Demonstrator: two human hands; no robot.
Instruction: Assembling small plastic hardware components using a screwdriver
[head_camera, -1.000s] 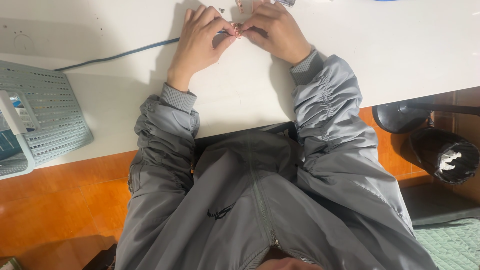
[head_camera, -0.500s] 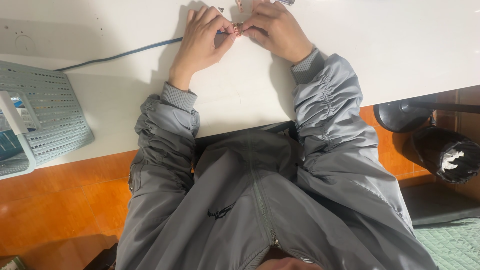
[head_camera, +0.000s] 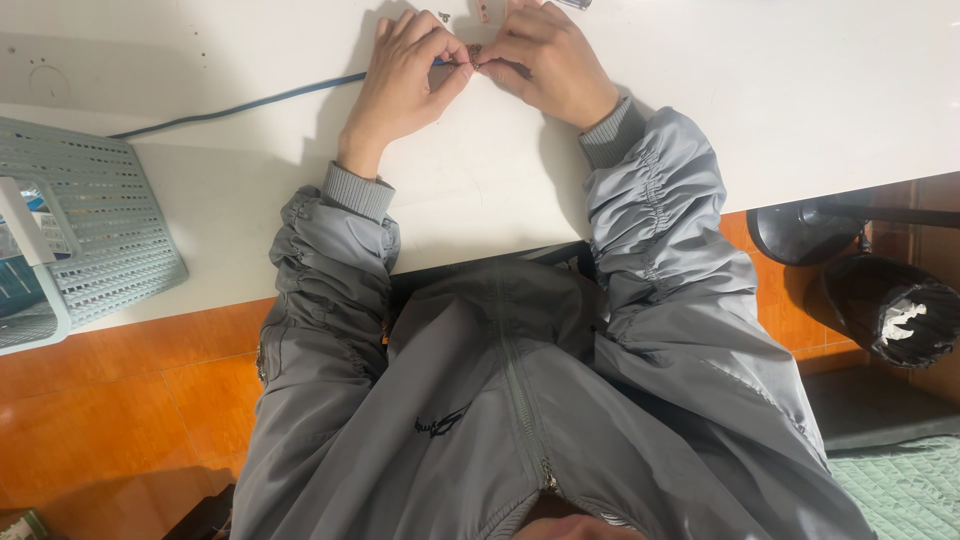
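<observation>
At the white table, my left hand and right hand meet fingertip to fingertip at twelve o'clock, pinching one small dark part between them. Both sets of fingers are curled nearly closed, thumbs and forefingers pressed onto the piece; it is too small to tell what it is. A dark cable runs from my left hand toward nine o'clock. A pale grey perforated basket sits at the table edge at nine o'clock. At three o'clock, on the orange floor, stands a black bin. My grey jacket fills the foreground.
</observation>
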